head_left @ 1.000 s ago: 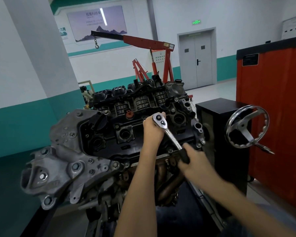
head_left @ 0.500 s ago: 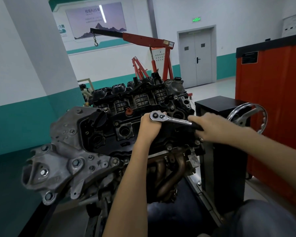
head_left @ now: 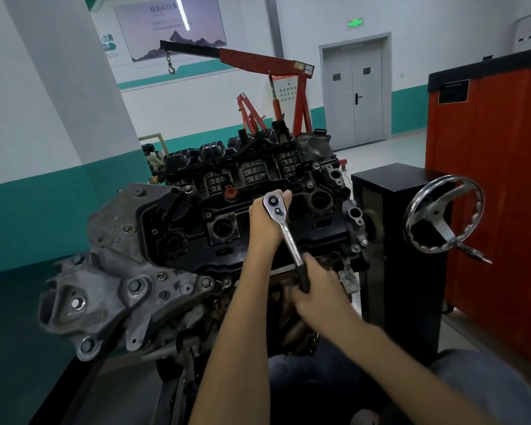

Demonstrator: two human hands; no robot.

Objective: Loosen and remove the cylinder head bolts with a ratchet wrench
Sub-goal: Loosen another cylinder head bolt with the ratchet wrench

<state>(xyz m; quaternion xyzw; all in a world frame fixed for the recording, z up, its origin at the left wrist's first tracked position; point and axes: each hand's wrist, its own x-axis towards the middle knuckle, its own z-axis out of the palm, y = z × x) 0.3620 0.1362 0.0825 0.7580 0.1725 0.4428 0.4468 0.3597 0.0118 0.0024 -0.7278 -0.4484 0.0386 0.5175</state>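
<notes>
Ratchet wrench [head_left: 288,237] is grasped by both hands. Its head is wrapped from beneath by the left hand [head_left: 264,223], over the black engine cover [head_left: 227,210]. Its black handle is gripped by the right hand [head_left: 318,291], nearer the body. The bolt is hidden under the wrench head.

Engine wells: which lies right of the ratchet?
The well nearest the handwheel; the others sit left of the ratchet.

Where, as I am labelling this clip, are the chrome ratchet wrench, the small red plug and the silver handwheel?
Chrome ratchet wrench [head_left: 289,237]: head view, on its bare metal shaft.
Small red plug [head_left: 230,193]: head view, on its top.
Silver handwheel [head_left: 435,213]: head view, on its hub.
</notes>
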